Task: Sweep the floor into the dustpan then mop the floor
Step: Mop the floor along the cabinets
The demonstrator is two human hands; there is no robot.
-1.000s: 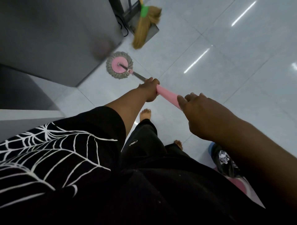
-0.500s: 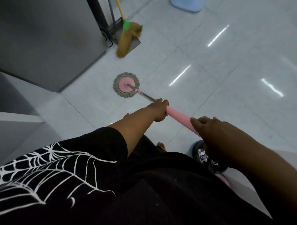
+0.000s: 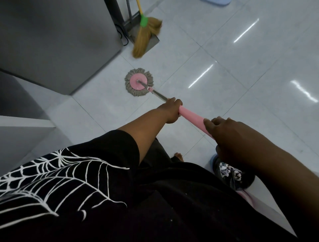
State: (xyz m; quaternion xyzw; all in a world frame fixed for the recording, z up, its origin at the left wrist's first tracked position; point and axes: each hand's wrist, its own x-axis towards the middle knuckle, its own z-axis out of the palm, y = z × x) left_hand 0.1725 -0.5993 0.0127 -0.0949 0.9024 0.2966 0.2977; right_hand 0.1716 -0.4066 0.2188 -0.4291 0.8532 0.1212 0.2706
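Fingers (image 3: 174, 100) of left hand (image 3: 170, 110) and right hand (image 3: 229, 136) curled round mop handle (image 3: 191, 119), broom (image 3: 144, 40) over dustpan (image 3: 154, 42) (grey)

- A mop (image 3: 191, 118) is slanted down to the pale tiled floor (image 3: 224, 96). Its round mop head (image 3: 139, 82), a pink disc ringed by grey strands, is laid flat there.
- A straw broom (image 3: 146, 37), green-collared and yellow-handled, is rested with its bristles across a grey dustpan (image 3: 154, 41).

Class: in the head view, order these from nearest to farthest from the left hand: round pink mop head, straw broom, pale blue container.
1. Round pink mop head, grey-fringed, just ahead of the left hand.
2. Straw broom with green collar, farther ahead beside the grey cabinet.
3. Pale blue container, at the top edge.
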